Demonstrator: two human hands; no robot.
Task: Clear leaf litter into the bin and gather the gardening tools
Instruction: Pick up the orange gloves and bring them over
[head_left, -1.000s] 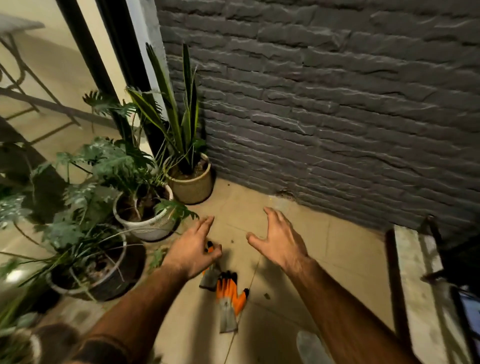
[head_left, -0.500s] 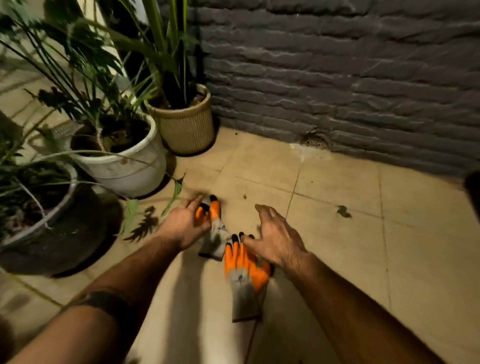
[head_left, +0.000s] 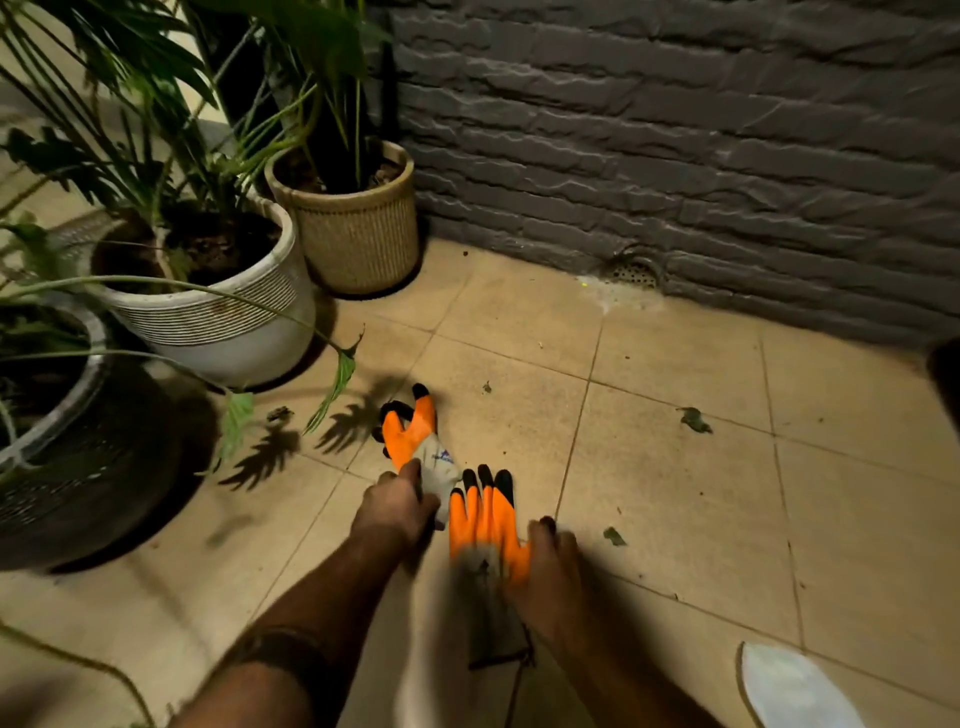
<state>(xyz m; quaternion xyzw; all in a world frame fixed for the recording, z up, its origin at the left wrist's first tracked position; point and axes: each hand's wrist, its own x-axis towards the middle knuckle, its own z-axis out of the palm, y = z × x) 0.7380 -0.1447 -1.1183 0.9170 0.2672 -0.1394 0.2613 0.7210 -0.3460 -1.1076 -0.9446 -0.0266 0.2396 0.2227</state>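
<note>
Two orange and grey gardening gloves lie on the tan tiled floor. My left hand (head_left: 393, 505) grips the cuff of the left glove (head_left: 415, 436), whose black-tipped fingers point away from me. My right hand (head_left: 545, 566) holds the right glove (head_left: 483, 519) at its side near the wrist; its grey cuff is blurred. Small bits of leaf litter lie on the tiles: one leaf scrap (head_left: 695, 419) to the right, another scrap (head_left: 614, 536) beside my right hand, and a dark scrap (head_left: 279, 413) near the pots.
A white ribbed pot (head_left: 228, 322), a woven beige pot (head_left: 358, 234) and a dark pot (head_left: 78, 467) with plants stand at the left. A grey brick wall (head_left: 675, 130) with a drain (head_left: 635, 270) runs behind. A white shoe tip (head_left: 789, 686) shows at bottom right.
Both hands slid back from the gloves' fingers to the cuffs and closed on them. The view moved lower and closer to the floor.
</note>
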